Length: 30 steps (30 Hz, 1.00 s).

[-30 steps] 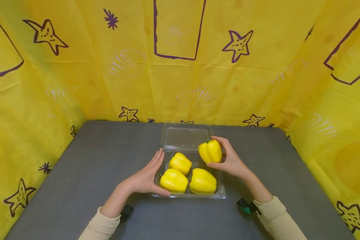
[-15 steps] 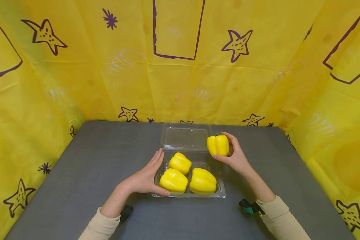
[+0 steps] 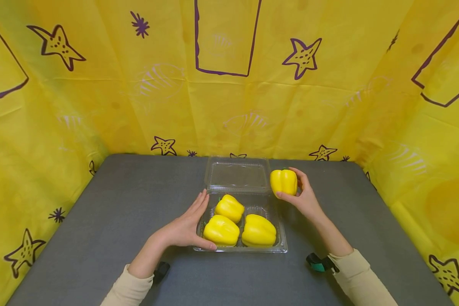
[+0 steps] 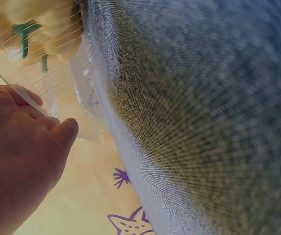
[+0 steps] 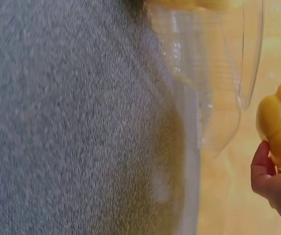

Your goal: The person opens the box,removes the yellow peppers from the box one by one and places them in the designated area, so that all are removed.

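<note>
My right hand (image 3: 305, 199) grips a yellow bell pepper (image 3: 284, 182) between thumb and fingers, raised off the table at the back right of the clear plastic container (image 3: 281, 244). The right wrist view catches the underside of this bell pepper (image 5: 277, 120) at its edge. Three more yellow peppers lie in the container: one at back left (image 3: 230, 208), one at front left (image 3: 221, 230), one at front right (image 3: 259, 230). With straight fingers, my left hand (image 3: 183, 225) rests along the container's left side, its thumb on the front rim. Green stems show through the wall in the left wrist view.
The hinged clear lid (image 3: 237, 175) lies folded back behind the container. A dark grey cloth (image 3: 118, 212) covers the table. Yellow printed curtains (image 3: 229, 102) stand close around its back and sides.
The held bell pepper has risen from the container's back right and moved back and to the right with my right hand. My left hand has stayed put.
</note>
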Available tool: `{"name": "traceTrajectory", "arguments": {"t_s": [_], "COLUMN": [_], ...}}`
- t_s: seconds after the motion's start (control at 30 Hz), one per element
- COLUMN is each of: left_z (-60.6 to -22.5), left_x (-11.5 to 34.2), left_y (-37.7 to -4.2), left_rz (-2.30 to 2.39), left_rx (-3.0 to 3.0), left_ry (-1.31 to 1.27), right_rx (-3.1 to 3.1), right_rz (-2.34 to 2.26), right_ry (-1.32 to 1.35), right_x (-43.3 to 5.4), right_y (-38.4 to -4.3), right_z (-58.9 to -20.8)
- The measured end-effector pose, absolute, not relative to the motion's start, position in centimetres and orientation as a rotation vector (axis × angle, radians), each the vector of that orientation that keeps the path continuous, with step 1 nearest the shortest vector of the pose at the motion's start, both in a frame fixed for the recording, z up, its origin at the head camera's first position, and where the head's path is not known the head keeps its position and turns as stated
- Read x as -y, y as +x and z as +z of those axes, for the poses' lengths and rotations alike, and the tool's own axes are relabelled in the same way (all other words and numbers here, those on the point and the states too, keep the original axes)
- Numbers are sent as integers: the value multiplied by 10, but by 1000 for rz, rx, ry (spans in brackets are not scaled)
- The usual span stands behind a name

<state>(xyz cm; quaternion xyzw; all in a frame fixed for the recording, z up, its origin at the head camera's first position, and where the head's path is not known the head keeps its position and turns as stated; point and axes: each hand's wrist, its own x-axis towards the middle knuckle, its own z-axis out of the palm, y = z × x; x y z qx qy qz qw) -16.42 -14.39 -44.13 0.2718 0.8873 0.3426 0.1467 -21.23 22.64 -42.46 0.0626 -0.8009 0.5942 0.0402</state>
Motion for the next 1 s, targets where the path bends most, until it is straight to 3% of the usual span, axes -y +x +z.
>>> {"name": "traceTrajectory", "arguments": {"t_s": [1.0], "left_z": [-440], "left_x": [144], "left_y": [-163], "left_rz": [979], "left_rx": [-2548], "left_ry": [764], "right_rx": [2667], "right_rz": [1584], "right_ry": [-136], "right_x": [-250], "right_y": [-260], "right_z": [-448]}}
